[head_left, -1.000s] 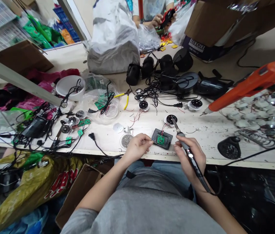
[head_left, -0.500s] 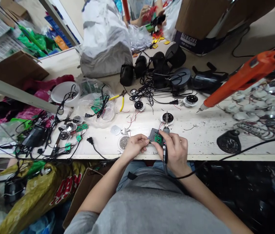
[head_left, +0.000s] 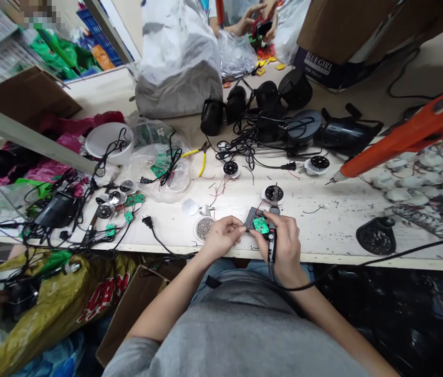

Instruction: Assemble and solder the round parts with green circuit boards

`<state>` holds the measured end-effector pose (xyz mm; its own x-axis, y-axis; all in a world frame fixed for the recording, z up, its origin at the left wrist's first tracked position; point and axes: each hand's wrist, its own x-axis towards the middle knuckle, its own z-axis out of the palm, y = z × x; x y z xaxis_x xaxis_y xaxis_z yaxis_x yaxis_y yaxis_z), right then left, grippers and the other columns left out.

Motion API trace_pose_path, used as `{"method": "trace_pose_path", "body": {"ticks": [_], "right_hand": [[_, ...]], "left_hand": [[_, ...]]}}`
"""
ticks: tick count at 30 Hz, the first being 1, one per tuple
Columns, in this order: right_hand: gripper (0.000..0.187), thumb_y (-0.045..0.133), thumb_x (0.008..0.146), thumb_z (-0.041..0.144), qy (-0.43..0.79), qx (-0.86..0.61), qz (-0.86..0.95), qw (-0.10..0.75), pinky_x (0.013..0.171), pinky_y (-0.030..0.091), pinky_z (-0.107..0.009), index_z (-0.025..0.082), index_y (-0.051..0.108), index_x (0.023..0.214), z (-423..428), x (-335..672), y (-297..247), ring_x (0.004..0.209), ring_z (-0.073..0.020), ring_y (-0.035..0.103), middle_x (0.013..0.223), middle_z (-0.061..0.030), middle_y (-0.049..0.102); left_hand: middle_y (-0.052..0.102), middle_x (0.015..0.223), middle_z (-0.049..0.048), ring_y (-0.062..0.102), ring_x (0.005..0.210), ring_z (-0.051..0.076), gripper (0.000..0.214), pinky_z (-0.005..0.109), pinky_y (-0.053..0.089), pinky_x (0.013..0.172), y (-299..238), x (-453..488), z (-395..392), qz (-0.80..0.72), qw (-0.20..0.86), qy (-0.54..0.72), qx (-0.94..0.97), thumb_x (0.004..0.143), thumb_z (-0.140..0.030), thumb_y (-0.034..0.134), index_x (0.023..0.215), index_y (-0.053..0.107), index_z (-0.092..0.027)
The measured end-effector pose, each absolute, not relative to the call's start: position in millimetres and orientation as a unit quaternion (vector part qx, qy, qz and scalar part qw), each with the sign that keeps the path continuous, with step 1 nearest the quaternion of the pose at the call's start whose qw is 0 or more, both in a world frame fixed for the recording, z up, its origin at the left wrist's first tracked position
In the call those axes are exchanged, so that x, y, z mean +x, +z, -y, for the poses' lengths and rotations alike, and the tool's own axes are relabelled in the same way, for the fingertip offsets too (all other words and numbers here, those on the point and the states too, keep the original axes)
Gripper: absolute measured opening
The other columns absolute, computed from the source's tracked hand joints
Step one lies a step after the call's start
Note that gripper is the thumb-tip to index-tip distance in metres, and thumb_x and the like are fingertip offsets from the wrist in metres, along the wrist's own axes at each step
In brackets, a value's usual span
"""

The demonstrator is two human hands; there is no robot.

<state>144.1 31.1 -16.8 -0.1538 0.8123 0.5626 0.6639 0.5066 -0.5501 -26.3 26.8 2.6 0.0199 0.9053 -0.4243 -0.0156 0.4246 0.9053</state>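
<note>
My right hand [head_left: 285,242] is closed around a soldering iron [head_left: 272,247], whose metal tip points away from me. Between its thumb and forefinger sits a small green circuit board [head_left: 261,225], next to a flat dark grey piece [head_left: 251,215]. My left hand [head_left: 224,240] is closed in a pinch at the left edge of that grey piece; what its fingertips hold is too small to make out. Just beyond the iron lies a round white part with a black slotted disc [head_left: 273,193], red wires running from it toward the board.
A dish of small metal pieces [head_left: 205,229] stands beside my left hand. Yellow-handled pliers [head_left: 202,162] lie farther back. An orange electric screwdriver [head_left: 397,139] hangs at right, above a black stand [head_left: 376,235]. Another person's hands [head_left: 254,18] work across the table.
The view has shifted slightly, so the table things appear farther right. The circuit board has tilted and looks brighter. Across the table, the other person's hands have moved. A hand appears at lower left.
</note>
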Motion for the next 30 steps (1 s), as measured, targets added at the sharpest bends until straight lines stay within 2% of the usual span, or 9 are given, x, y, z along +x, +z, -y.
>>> {"method": "trace_pose_path", "body": {"ticks": [4, 9, 12, 18, 22, 26, 30], "right_hand": [[0.042, 0.067, 0.094, 0.031, 0.076, -0.471, 0.760, 0.442, 0.081, 0.053, -0.038, 0.019, 0.053, 0.133, -31, 144, -21, 0.092, -0.0239, 0.061, 0.101, -0.0092, 0.059], [0.040, 0.067, 0.095, 0.030, 0.065, -0.463, 0.772, 0.430, 0.082, 0.053, -0.039, 0.019, 0.055, 0.132, -31, 144, -28, 0.092, -0.0239, 0.062, 0.099, -0.0089, 0.060], [0.040, 0.068, 0.093, 0.030, 0.049, -0.461, 0.775, 0.430, 0.085, 0.052, -0.041, 0.017, 0.057, 0.130, -28, 145, -27, 0.093, -0.0245, 0.060, 0.098, -0.0093, 0.058], [0.032, 0.067, 0.093, 0.022, 0.084, -0.430, 0.765, 0.472, 0.070, 0.054, -0.029, 0.019, 0.063, 0.125, -12, 181, -7, 0.081, -0.0175, 0.060, 0.096, -0.0068, 0.058], [0.036, 0.061, 0.095, 0.016, 0.093, -0.421, 0.762, 0.483, 0.067, 0.057, -0.030, 0.022, 0.063, 0.130, 14, 236, 6, 0.078, -0.0180, 0.065, 0.093, -0.0067, 0.066], [0.048, 0.061, 0.092, 0.010, 0.053, -0.495, 0.727, 0.473, 0.072, 0.059, -0.034, 0.024, 0.061, 0.138, 34, 289, 3, 0.079, -0.0200, 0.070, 0.098, -0.0081, 0.072], [0.041, 0.064, 0.094, 0.014, 0.002, -0.535, 0.720, 0.442, 0.075, 0.059, -0.030, 0.022, 0.064, 0.134, 25, 320, -12, 0.082, -0.0179, 0.071, 0.100, -0.0082, 0.071]], "left_hand": [[0.061, 0.059, -0.0015, 0.055, 0.052, 0.010, 0.034, 0.021, 0.041, 0.052, -3, -25, -23, -0.594, 0.579, 0.392, 0.398, 0.071, -0.046, 0.077, 0.079, 0.064, -0.015], [0.066, 0.070, 0.0015, 0.055, 0.060, 0.011, 0.019, 0.022, 0.042, 0.058, 1, -25, -20, -0.619, 0.493, 0.380, 0.479, 0.078, -0.035, 0.070, 0.081, 0.068, -0.016], [0.066, 0.070, 0.0014, 0.054, 0.059, 0.011, 0.016, 0.022, 0.041, 0.057, 11, -23, -17, -0.627, 0.455, 0.370, 0.513, 0.080, -0.032, 0.069, 0.080, 0.068, -0.016], [0.063, 0.067, -0.0005, 0.051, 0.056, 0.010, 0.012, 0.022, 0.041, 0.055, 50, -7, 1, -0.588, 0.397, 0.357, 0.608, 0.085, -0.027, 0.066, 0.078, 0.068, -0.018], [0.065, 0.071, 0.0007, 0.052, 0.058, 0.011, 0.012, 0.023, 0.045, 0.061, 70, 24, 1, -0.530, 0.398, 0.285, 0.692, 0.089, -0.024, 0.064, 0.078, 0.067, -0.020], [0.064, 0.072, 0.0015, 0.055, 0.063, 0.014, 0.008, 0.025, 0.046, 0.066, 60, 61, -18, -0.498, 0.396, 0.239, 0.733, 0.086, -0.018, 0.064, 0.078, 0.067, -0.019], [0.064, 0.072, 0.0021, 0.057, 0.067, 0.015, 0.009, 0.026, 0.045, 0.068, 34, 81, -39, -0.523, 0.371, 0.239, 0.729, 0.083, -0.014, 0.064, 0.075, 0.065, -0.018]]}}
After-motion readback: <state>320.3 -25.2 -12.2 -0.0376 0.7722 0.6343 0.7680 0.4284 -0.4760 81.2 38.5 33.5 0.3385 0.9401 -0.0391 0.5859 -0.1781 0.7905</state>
